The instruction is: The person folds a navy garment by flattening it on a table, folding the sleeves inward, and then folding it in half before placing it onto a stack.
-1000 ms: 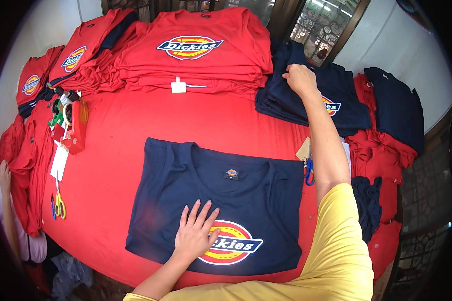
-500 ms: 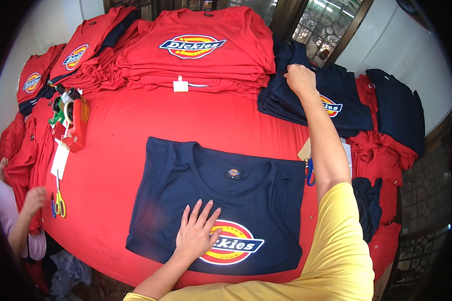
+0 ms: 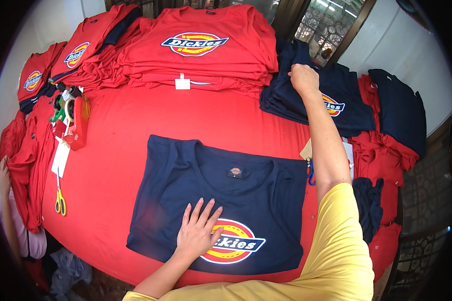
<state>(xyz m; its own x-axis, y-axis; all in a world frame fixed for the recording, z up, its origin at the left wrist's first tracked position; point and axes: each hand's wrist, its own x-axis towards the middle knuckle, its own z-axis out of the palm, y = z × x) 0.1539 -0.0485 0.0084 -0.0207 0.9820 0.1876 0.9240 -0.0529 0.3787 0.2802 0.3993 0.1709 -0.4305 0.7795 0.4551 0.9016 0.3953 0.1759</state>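
A navy sleeveless shirt (image 3: 256,200) lies spread out in front of me, neckline away from me, with a red, yellow and white print on its chest. My left hand (image 3: 198,231) rests flat on it with fingers spread, covering the left part of the print. At the far right, my right hand (image 3: 305,79) is closed, knuckles up, over a stack of folded navy shirts (image 3: 354,108). Its fingertips are hidden, so whatever it may grip does not show. My right forearm crosses above a pair of blue-handled scissors (image 3: 312,173) and some paper or card.
Red shirts (image 3: 201,30) are piled along the far edge, more at the left and right. A red tape dispenser (image 3: 78,133) and yellow-handled scissors (image 3: 60,205) lie at left on the red-covered table (image 3: 115,125). A co-worker's hand (image 3: 4,173) touches red cloth at far left.
Both my hands stay nearly in place. The co-worker's hand beside the scissors has drawn away to the left, and the small blue pen-like tool that lay there no longer shows.
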